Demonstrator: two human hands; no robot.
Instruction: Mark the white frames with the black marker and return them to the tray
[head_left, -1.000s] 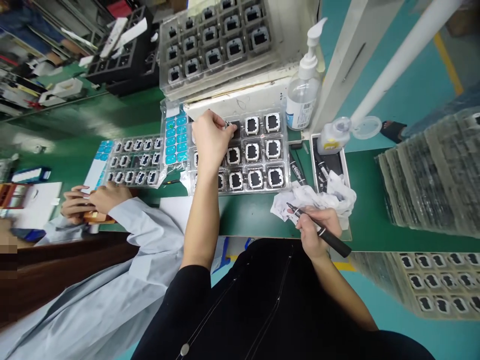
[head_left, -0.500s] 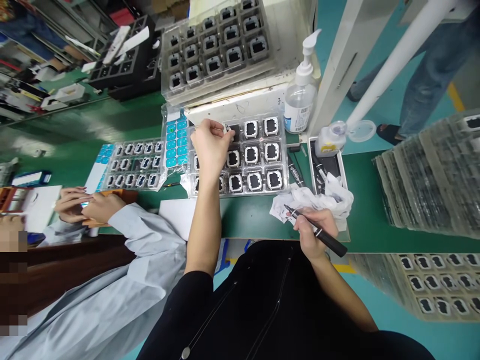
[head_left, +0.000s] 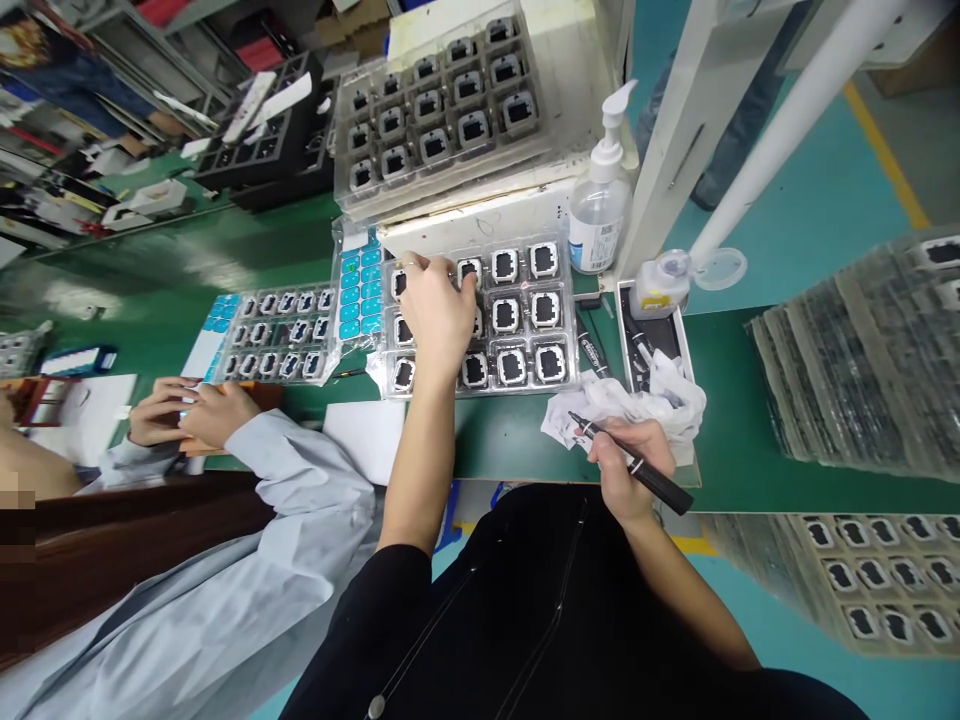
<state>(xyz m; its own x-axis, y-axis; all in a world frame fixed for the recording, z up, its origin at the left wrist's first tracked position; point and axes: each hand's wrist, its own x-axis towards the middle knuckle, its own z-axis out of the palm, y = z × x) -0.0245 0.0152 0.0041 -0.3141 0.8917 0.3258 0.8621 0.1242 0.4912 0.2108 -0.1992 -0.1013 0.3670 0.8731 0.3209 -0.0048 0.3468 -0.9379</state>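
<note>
My left hand (head_left: 436,305) is over the left part of a clear plastic tray (head_left: 487,392), fingers bent downward and thumb apart from them. Its fingertips are partly hidden, and I see nothing held between them. Rows of white square frames with black centres fill the tray's pockets; one frame (head_left: 469,270) sits right beside my thumb. In my right hand (head_left: 634,465) is a black marker pen (head_left: 652,483), its bare tip pointing up and left. The pen is above a crumpled white tissue (head_left: 600,402) at the bench edge.
Behind the tray stand stacked trays (head_left: 442,110) and a pump bottle (head_left: 598,215). A small box (head_left: 686,345) with a bottle (head_left: 661,283) lies right, near tall tray stacks (head_left: 862,350). At left, a co-worker's hands (head_left: 195,410) work beside another tray (head_left: 281,330).
The frame my left hand was holding now sits in a tray pocket. That hand has turned palm down, with its fingers farther left. My right hand keeps the marker in place.
</note>
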